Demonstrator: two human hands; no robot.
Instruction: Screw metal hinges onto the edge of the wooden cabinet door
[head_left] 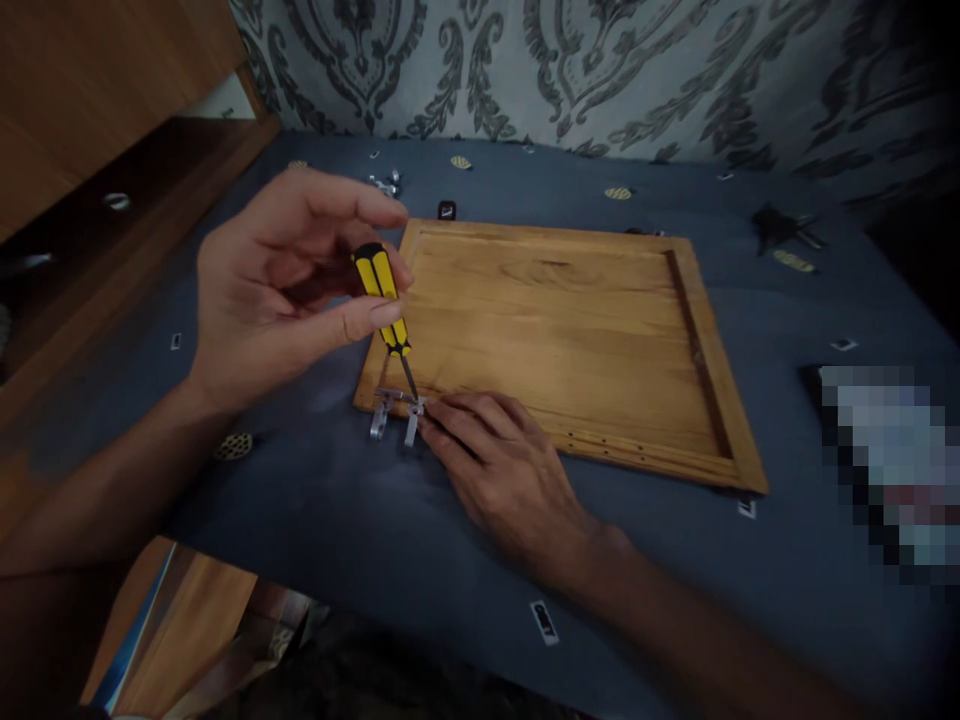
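My left hand (262, 285) is closed around the yellow-and-black handle of a screwdriver (384, 290), pinched between thumb and fingers. The shaft slants down, and its tip meets a metal hinge (412, 422) at the near left corner of a framed wooden panel (547, 320). Curled over the panel's near edge, my right hand (502, 470) has its fingertips against that hinge. Its grip is partly hidden under the fingers. The panel lies flat with its recessed side up, and small dark holes show along its near rail.
Metal hardware (388, 184) lies beyond the panel's far left corner. A dark object (784, 228) sits at the back right. On the right edge is a pixelated device (892, 460). A wooden cabinet (112, 90) stands at left, against a patterned wall covering (480, 70).
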